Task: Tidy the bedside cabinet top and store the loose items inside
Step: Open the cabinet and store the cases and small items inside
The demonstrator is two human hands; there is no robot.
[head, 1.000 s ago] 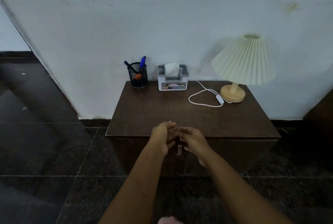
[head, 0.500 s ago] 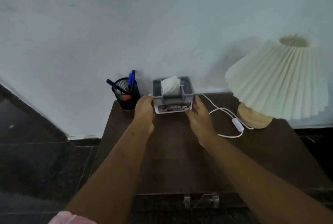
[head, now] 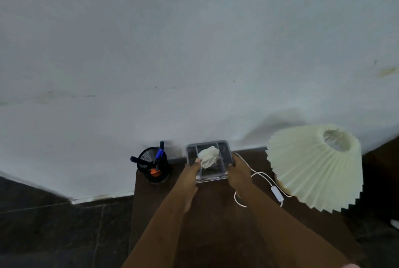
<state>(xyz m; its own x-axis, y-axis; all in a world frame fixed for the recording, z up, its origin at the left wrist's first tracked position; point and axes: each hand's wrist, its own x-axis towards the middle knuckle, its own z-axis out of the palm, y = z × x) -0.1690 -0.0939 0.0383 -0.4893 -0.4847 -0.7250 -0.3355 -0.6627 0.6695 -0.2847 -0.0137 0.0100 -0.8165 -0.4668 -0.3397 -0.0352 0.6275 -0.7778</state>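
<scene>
Grey tissue box point(head: 223, 151): rear centre of cabinet top point(head: 216, 213), against wall. Left hand point(head: 190, 174) and right hand point(head: 238, 171) clasp its sides, fingers pressed to it. Left: mesh pen holder point(head: 154, 166). Right: pleated lamp point(head: 313, 170), white cord point(head: 259, 174).

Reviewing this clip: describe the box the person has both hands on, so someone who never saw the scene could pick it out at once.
Start at the dark wooden cabinet top against the pale wall. At its back edge, between the black mesh pen cup and the pleated cream lamp, sits a grey tissue box, with the left hand and right hand on its sides. Only it has white tissue poking from the top.
</scene>
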